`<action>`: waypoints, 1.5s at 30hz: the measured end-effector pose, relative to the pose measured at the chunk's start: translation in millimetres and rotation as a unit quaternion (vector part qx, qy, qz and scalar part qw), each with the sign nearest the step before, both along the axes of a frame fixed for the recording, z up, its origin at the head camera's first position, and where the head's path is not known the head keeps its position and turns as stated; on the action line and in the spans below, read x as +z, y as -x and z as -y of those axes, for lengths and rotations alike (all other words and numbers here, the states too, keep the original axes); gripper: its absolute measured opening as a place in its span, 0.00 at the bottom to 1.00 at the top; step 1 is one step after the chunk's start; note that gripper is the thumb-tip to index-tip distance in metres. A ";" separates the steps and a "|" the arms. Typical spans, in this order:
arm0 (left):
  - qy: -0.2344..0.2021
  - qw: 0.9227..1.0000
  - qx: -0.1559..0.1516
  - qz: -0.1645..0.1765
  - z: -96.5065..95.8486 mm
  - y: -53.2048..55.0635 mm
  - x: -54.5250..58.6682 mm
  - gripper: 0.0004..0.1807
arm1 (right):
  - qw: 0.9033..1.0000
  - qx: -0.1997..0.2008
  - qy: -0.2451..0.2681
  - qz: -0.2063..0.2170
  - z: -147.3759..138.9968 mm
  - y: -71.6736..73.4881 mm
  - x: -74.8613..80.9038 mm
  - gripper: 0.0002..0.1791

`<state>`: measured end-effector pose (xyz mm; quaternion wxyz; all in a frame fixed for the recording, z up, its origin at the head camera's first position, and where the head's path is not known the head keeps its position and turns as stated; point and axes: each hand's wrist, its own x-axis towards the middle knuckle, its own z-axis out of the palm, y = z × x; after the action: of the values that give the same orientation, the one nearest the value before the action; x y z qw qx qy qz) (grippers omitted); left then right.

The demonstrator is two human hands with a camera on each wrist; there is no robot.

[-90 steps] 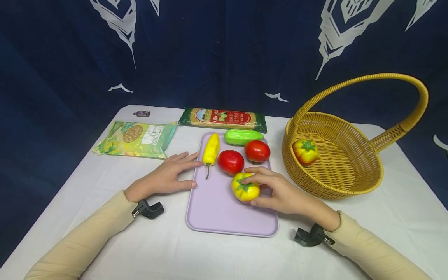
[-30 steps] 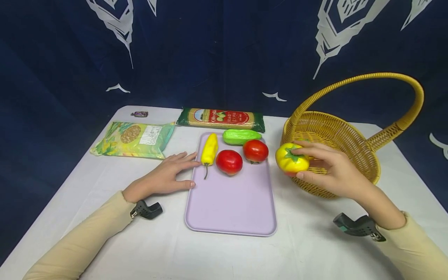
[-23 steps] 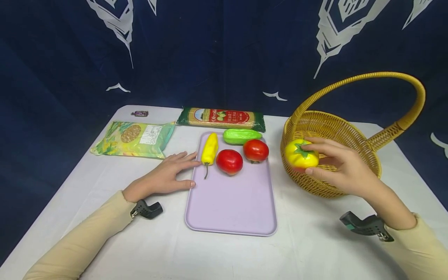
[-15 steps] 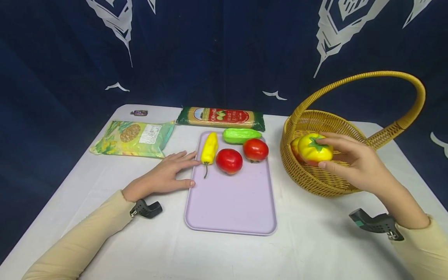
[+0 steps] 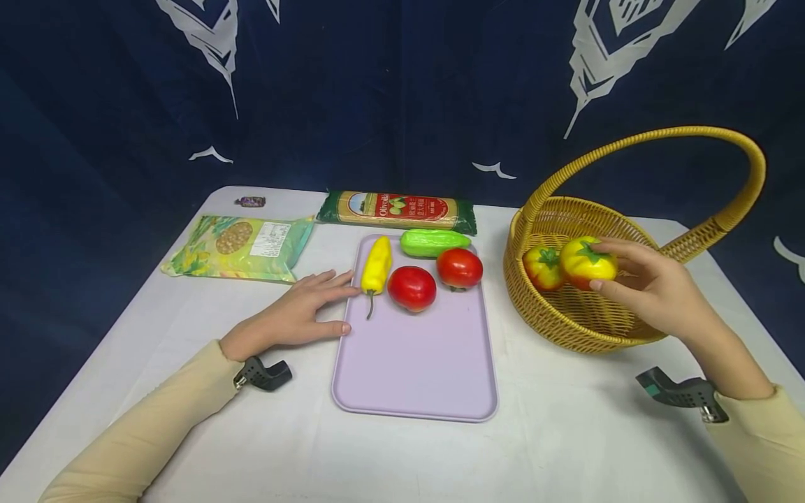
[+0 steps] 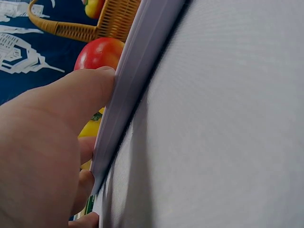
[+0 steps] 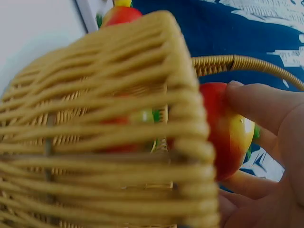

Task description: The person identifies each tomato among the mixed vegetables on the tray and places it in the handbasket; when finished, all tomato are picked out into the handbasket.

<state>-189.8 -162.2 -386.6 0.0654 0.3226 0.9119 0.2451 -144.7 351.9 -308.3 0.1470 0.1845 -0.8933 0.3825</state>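
Note:
My right hand (image 5: 660, 290) holds a yellow-and-red tomato (image 5: 580, 267) by its side, thumb and fingertips around it, inside the wicker basket (image 5: 566, 327). Beside it lies another yellow-and-red tomato (image 5: 542, 271). In the right wrist view the basket wall (image 7: 109, 137) covers part of the held tomato (image 7: 223, 128). My left hand (image 5: 295, 311) rests at the left edge of the lilac tray (image 5: 415, 370), fingers spread and mostly straight, thumb tip at the rim. On the tray are a yellow pepper (image 5: 377, 265), two red tomatoes (image 5: 411, 288) and a green cucumber (image 5: 434, 242).
Behind the tray lies a packet of spaghetti (image 5: 397, 211). A green-yellow bag (image 5: 242, 246) is on the left, with a small purple item (image 5: 250, 201) behind it. The basket's tall handle (image 5: 660, 136) arches over the basket. A dark blue curtain (image 5: 352, 91) hangs behind the table.
My right hand has carried the yellow-and-red tomato from the tray rightward over the basket rim and into the basket. My left hand has stayed at the tray edge.

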 end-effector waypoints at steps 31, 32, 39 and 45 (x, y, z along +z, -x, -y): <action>-0.001 1.000 -0.001 -0.001 0.1 -0.3 -1.4 0.34 | 0.975 -0.133 -0.134 0.115 -12.8 29.6 -11.1 0.30; -0.001 1.000 -0.001 -0.001 0.1 -0.2 -1.4 0.34 | 0.974 -0.136 -0.137 0.117 -13.1 30.4 -11.8 0.30; 0.000 1.000 0.000 -0.001 0.2 -0.1 -1.0 0.34 | 0.965 -0.137 -0.148 0.168 -14.3 34.4 -13.9 0.32; -0.001 1.000 0.001 -0.001 0.4 0.4 -0.8 0.34 | 0.959 -0.137 -0.159 0.189 -13.5 36.1 -14.4 0.31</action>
<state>-190.2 -162.6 -387.4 0.0643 0.3218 0.9121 0.2458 -180.8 365.4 -322.7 -0.0047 0.0060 -0.9708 0.2396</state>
